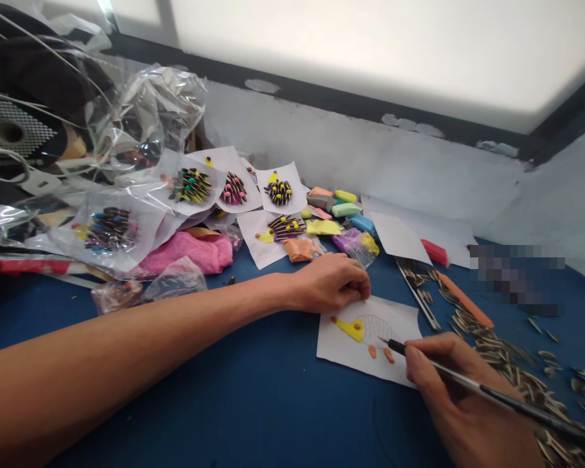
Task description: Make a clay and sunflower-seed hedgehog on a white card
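In my right hand (461, 374) is a slim pen (461, 377) with a black grip and a pale barrel. Its fine tip points down at a small sheet of white paper (341, 354). On this sheet is a hedgehog picture: a yellow clay head (351, 329) with brown clay eye and nose, two brown clay feet (372, 351), and a body (377, 327) of drawn wavy lines. My left hand (334, 283) rests at the sheet's upper left edge with its fingers curled in; the fingertips are hidden.
Several finished seed hedgehogs (279, 192) on paper lie at the back left. Beside them are colored clay packs (346, 209), a pink cloth (190, 252) and plastic bags (151, 110). Striped sunflower seeds (507, 364), an orange clay stick (465, 299) and a metal tool (419, 296) lie right.
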`<move>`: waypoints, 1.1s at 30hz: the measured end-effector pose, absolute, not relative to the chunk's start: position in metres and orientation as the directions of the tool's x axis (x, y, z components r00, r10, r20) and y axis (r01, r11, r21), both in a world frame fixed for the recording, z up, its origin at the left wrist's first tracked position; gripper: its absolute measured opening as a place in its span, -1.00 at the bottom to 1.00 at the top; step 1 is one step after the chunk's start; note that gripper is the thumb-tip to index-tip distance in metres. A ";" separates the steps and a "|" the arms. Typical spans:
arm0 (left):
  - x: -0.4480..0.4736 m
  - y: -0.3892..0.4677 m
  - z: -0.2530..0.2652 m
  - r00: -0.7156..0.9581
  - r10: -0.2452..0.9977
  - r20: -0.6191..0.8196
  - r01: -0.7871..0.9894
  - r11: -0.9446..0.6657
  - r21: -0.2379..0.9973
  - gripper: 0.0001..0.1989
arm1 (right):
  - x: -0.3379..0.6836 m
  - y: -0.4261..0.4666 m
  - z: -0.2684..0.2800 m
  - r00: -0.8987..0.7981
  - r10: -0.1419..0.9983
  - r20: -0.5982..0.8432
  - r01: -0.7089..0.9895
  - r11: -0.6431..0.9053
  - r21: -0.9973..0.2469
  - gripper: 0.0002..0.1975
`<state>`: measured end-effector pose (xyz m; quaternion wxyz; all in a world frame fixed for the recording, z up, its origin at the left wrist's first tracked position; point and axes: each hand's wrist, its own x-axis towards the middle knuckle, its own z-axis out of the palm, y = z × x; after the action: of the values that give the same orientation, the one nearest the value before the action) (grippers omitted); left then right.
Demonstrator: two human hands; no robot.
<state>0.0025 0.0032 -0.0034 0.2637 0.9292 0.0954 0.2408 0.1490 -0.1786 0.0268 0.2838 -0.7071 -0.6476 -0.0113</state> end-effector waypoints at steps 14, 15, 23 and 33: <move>0.003 0.003 -0.004 0.867 0.302 0.397 0.058 -0.851 0.522 -0.83 | 0.149 -0.178 0.026 0.120 0.920 0.372 0.921 0.037 -0.389 -0.82; 0.003 0.003 -0.004 0.867 0.303 0.396 0.060 -0.851 0.521 -0.83 | 0.149 -0.178 0.026 0.121 0.918 0.378 0.921 0.038 -0.388 -0.82; 0.004 0.003 -0.004 0.866 0.306 0.395 0.060 -0.849 0.524 -0.84 | 0.148 -0.179 0.027 0.115 0.915 0.386 0.923 0.044 -0.381 -0.83; 0.003 0.003 -0.004 0.866 0.302 0.399 0.051 -0.847 0.529 -0.83 | 0.151 -0.179 0.028 0.114 0.892 0.437 0.941 0.043 -0.335 -0.81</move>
<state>0.0035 0.0034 -0.0044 0.2599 0.9303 0.0948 0.2411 0.1508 -0.1791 0.0284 0.2840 -0.6903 -0.6640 -0.0433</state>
